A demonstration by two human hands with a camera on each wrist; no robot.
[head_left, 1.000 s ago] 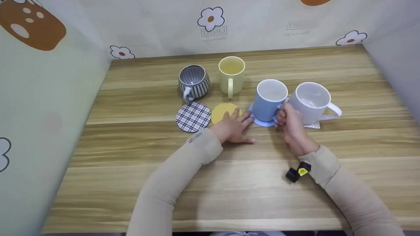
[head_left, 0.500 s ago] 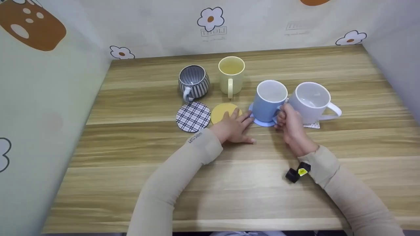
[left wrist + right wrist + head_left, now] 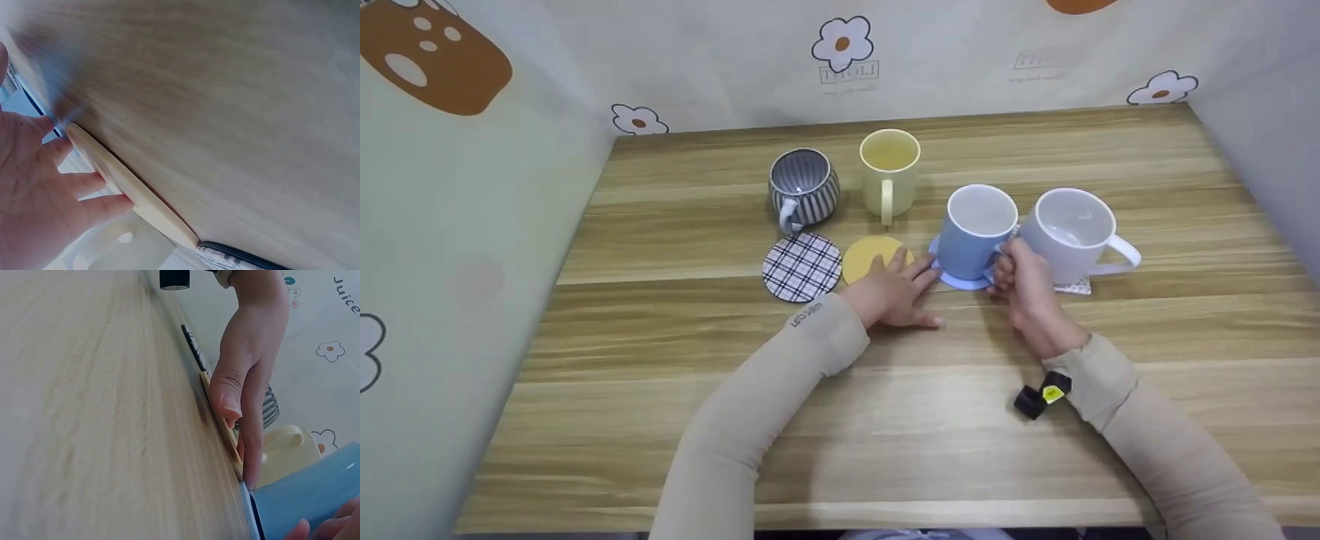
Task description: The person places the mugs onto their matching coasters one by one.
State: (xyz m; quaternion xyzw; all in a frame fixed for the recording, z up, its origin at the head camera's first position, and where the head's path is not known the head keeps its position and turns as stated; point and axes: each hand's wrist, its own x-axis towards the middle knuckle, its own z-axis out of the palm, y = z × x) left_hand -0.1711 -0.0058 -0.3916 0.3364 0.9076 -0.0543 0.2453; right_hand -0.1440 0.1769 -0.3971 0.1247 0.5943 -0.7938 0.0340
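Note:
In the head view a blue mug (image 3: 966, 244) with a white inside stands over a round blue coaster (image 3: 960, 282). My right hand (image 3: 1030, 292) grips its handle. Left of it, my left hand (image 3: 895, 295) lies with fingers spread, fingertips over the round yellow coaster (image 3: 861, 260) and one reaching the blue coaster's edge. The left wrist view shows straight fingers (image 3: 109, 206) against the yellow coaster's rim. In the right wrist view a left fingertip meets the blue coaster (image 3: 248, 509) right by the mug's base.
A white mug (image 3: 1072, 232) stands on a patterned coaster (image 3: 1076, 286) close to the right hand. Behind are a yellow mug (image 3: 889, 180) and a striped mug (image 3: 804, 191). A plaid coaster (image 3: 801, 268) lies left. A patterned wall (image 3: 735, 67) bounds the table's back.
The blue mug's rim has shifted very slightly toward me, with the right hand still on its handle. The left hand has stayed in place.

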